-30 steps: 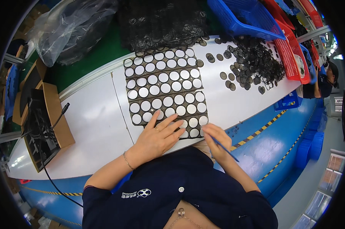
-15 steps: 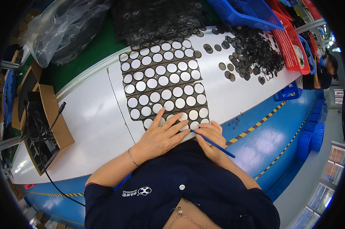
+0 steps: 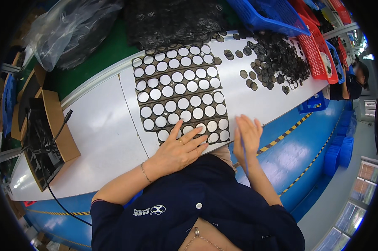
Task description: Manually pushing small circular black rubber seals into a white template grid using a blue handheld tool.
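Fingers of the left hand (image 3: pixel 176 149) spread flat over a thin, dark, white-circled sheet (image 3: pixel 175 97) on a smooth white table (image 3: pixel 101 125); the right hand (image 3: pixel 248 138), loosely extended, holds a slender blue rod (image 3: pixel 246 162).

The tabletop (image 3: pixel 101 125) looks glossy — the white discs (image 3: pixel 183 103) matt, the bag (image 3: pixel 78 31) crinkled plastic.

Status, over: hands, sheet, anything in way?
Left hand spread on dark sheet, blocking part of its near edge. Right hand off sheet, holding slim blue tool. Dark discs piled rightward.
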`<action>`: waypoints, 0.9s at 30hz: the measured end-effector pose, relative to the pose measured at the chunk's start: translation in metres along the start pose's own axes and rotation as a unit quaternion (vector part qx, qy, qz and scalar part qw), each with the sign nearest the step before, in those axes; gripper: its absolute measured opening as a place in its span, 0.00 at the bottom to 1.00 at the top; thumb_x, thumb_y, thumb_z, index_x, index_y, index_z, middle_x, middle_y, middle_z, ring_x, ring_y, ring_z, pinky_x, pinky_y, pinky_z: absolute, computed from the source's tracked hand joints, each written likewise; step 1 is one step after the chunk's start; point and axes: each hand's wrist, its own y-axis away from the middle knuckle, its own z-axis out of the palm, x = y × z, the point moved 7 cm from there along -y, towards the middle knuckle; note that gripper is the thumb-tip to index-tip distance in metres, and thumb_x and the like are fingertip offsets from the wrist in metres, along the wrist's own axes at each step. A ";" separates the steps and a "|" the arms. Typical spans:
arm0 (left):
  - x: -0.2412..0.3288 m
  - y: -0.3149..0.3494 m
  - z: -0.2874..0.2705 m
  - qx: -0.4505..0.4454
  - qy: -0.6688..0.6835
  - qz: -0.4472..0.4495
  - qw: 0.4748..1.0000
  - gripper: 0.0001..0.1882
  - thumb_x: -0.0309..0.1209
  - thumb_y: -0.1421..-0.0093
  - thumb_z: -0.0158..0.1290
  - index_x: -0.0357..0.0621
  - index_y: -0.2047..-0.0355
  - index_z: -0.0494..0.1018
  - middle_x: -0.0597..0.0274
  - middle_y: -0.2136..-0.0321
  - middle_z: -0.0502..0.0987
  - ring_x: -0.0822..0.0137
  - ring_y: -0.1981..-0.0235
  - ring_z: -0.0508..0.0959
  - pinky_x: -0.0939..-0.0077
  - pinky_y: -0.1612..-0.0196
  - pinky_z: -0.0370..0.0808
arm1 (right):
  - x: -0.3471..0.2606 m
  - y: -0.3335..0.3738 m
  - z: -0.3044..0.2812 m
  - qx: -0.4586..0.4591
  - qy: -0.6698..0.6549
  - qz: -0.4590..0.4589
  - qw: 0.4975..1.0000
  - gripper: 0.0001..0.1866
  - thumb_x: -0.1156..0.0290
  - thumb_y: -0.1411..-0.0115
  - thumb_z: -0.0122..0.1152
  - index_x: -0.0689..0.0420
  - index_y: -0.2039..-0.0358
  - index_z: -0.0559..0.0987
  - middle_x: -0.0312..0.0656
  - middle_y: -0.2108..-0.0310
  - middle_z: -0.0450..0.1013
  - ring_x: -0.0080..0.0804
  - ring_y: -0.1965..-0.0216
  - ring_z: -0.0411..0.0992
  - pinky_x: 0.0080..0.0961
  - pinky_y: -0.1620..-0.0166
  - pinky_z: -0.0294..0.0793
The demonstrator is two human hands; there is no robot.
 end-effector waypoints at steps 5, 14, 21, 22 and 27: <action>0.003 0.000 0.002 0.002 -0.002 0.012 1.000 0.20 0.34 0.41 0.62 0.50 0.48 0.78 0.68 0.43 0.76 0.63 0.34 0.69 0.35 0.30 0.56 | 0.011 0.001 0.006 -0.064 -0.212 0.133 0.966 0.13 0.75 0.34 0.59 0.58 0.50 0.81 0.45 0.54 0.80 0.43 0.47 0.76 0.46 0.36 0.62; 0.002 0.001 -0.001 0.023 0.017 0.005 1.000 0.19 0.32 0.42 0.62 0.48 0.50 0.79 0.65 0.45 0.77 0.62 0.35 0.70 0.36 0.31 0.57 | -0.018 0.022 0.002 -0.070 -0.213 0.120 0.967 0.11 0.76 0.40 0.66 0.59 0.56 0.85 0.44 0.60 0.80 0.42 0.52 0.74 0.36 0.45 0.68; -0.001 -0.001 -0.008 0.060 0.028 -0.004 0.998 0.17 0.29 0.43 0.62 0.45 0.52 0.79 0.61 0.46 0.78 0.60 0.37 0.73 0.38 0.31 0.60 | -0.010 0.012 0.004 -0.054 -0.223 0.126 0.965 0.10 0.76 0.40 0.67 0.59 0.56 0.85 0.44 0.59 0.81 0.42 0.52 0.75 0.35 0.45 0.68; -0.002 -0.002 -0.010 0.068 0.025 -0.009 0.997 0.17 0.29 0.43 0.62 0.44 0.52 0.79 0.61 0.46 0.78 0.60 0.38 0.74 0.39 0.31 0.60 | -0.012 0.010 0.006 -0.059 -0.223 0.116 0.966 0.10 0.75 0.40 0.67 0.59 0.56 0.85 0.44 0.59 0.81 0.42 0.52 0.75 0.35 0.45 0.68; -0.003 -0.003 -0.012 0.069 0.025 -0.018 0.997 0.15 0.28 0.43 0.62 0.43 0.55 0.79 0.59 0.46 0.78 0.58 0.38 0.75 0.42 0.31 0.60 | -0.012 0.005 0.012 -0.056 -0.227 0.112 0.966 0.10 0.75 0.40 0.67 0.58 0.57 0.85 0.43 0.60 0.81 0.41 0.52 0.75 0.36 0.45 0.68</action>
